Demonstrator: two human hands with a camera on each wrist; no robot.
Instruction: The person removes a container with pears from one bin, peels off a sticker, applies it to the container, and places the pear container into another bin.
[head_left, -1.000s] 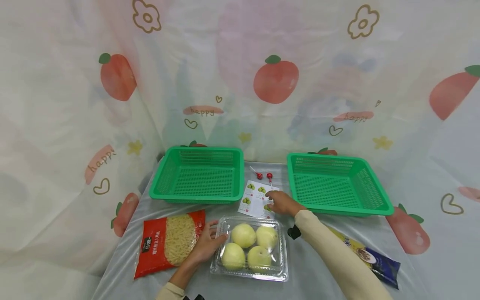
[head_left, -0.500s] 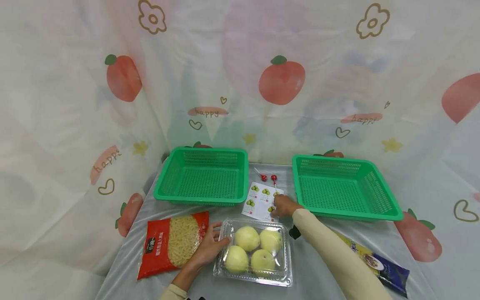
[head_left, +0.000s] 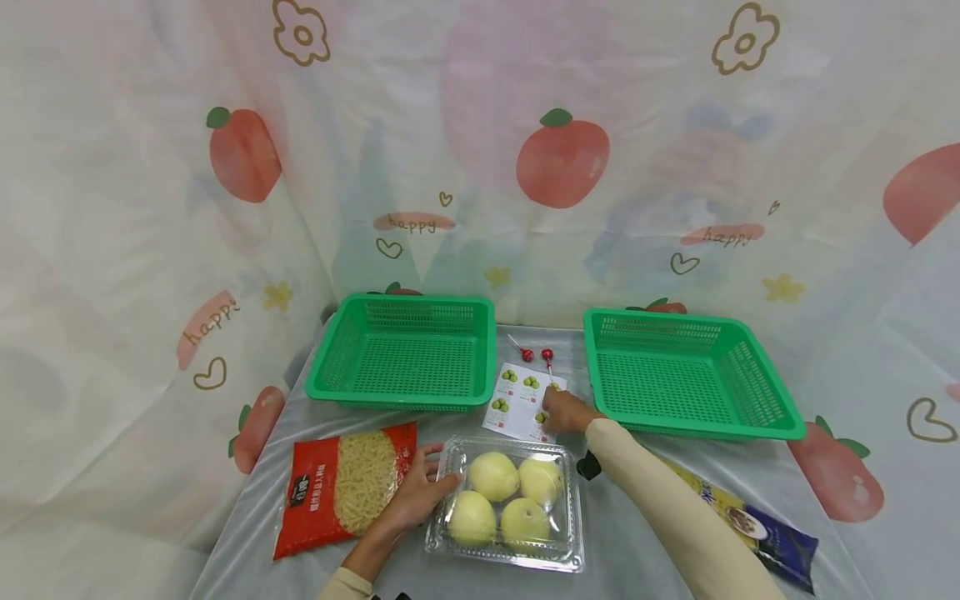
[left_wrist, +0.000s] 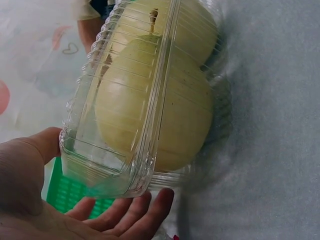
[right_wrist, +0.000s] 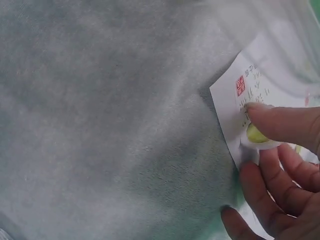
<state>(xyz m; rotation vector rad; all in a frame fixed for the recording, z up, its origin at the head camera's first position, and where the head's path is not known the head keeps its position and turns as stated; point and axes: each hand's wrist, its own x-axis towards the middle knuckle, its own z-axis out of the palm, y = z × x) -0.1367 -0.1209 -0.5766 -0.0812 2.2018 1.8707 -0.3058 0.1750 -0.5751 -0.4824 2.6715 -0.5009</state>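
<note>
Sticker sheet: the white paper (head_left: 517, 404) lies on the grey cloth (head_left: 622, 558) between the two baskets, just beyond the fruit box (head_left: 504, 557).
Right hand: the hand (head_left: 568, 411) pinches the sheet's near right part, thumb on top, fingers bent at the edge, and covers some printed labels.
Left hand: the hand (head_left: 420, 492) rests against the fruit box, thumb on the lid, fingers loosely spread along the side rather than clenched.
Fruit: four pale green-yellow, rounded fruits (head_left: 493, 477) sit inside the box.
Lollipops: one red lollipop (head_left: 527, 355) lies beyond the sheet; the other (head_left: 547, 354) points its stick at the sheet's far edge.
In the way: the cream right sleeve (head_left: 660, 508) crosses above the blue-and-yellow packet (head_left: 783, 542) and hides part of it.
Pasta: a red bag with a clear window (head_left: 363, 479) lies just left of the left hand.
Baskets: the left basket (head_left: 401, 403) and right basket (head_left: 697, 427) are green, slatted plastic.
Left wrist view only: a brown fruit stem and the box's ribbed walls.
Right wrist view only: a red square stamp beside the thumb.
Backdrop: creased, fruit-printed curtain (head_left: 465, 108).
</note>
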